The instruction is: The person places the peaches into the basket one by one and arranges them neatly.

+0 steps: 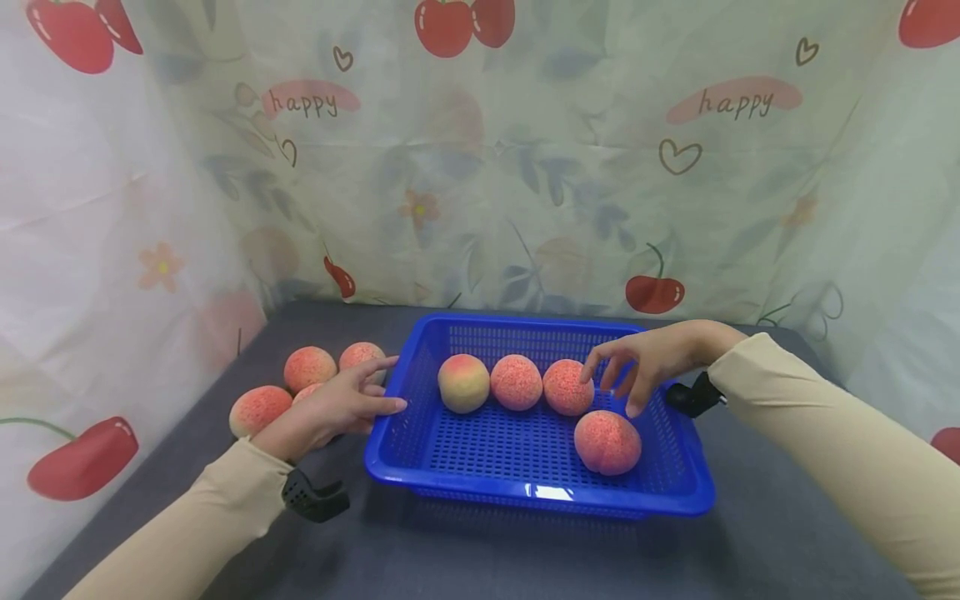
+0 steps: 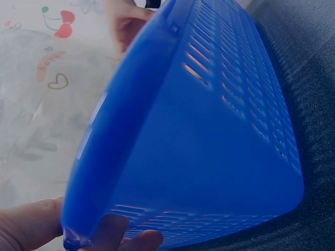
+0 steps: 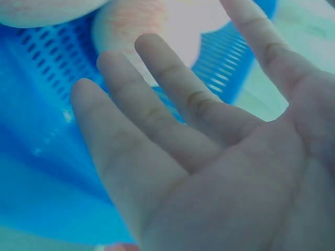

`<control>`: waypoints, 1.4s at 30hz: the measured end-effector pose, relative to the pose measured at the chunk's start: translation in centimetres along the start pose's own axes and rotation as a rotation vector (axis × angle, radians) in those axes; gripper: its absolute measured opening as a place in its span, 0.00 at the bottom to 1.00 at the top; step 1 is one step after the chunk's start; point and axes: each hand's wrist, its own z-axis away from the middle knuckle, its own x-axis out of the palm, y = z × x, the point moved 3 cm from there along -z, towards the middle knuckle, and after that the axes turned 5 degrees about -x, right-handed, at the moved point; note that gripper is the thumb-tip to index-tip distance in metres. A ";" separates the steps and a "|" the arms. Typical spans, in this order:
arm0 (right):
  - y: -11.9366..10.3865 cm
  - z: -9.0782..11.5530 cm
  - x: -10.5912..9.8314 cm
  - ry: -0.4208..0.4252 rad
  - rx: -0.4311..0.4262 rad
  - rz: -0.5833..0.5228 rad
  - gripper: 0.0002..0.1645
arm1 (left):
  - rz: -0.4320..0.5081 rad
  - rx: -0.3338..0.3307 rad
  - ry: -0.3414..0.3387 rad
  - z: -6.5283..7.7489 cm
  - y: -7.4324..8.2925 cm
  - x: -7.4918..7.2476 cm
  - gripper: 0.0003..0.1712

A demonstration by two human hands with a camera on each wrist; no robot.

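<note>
Four peaches point(image 1: 310, 369) are lying bunched on the dark table point(image 1: 465, 567) at my left, one of them partly hiding behind my wrist; the leftmost is looking slightly oval, its longer way slanting up toward the right. Next comes my left hand point(image 1: 341, 408), which is pinching the left rim of the blue basket point(image 1: 525, 494), thumb lying on one side of the rim and fingers curling on the other. The basket is sitting in the middle of the table, its long axis running left to right, with the front edge coming slightly nearer to me at the right. Inside, three peaches are lining up along that axis: a yellowish peach point(image 1: 463, 385) turning its red patch upward, then a speckled peach point(image 1: 516, 382), then another red peach point(image 1: 567, 392). Nearer me on the right, a fourth peach point(image 1: 607, 442) is facing its crease toward the front rim. Over these last two, my right hand point(image 1: 648, 362) is hovering with fingers spreading loosely, holding nothing; I cannot tell whether a fingertip is touching the red peach.
</note>
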 end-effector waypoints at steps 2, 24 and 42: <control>-0.3 0.7 -0.4 0.034 -0.024 0.026 0.39 | -0.003 -0.002 0.002 0.0 0.0 0.0 0.47; 0.4 7.5 -2.5 0.641 -0.385 0.020 0.24 | -0.001 0.003 -0.005 0.2 0.1 0.1 0.47; 9.0 5.0 1.1 0.976 -0.260 -0.167 0.33 | 0.000 -0.001 -0.004 0.2 0.0 0.0 0.48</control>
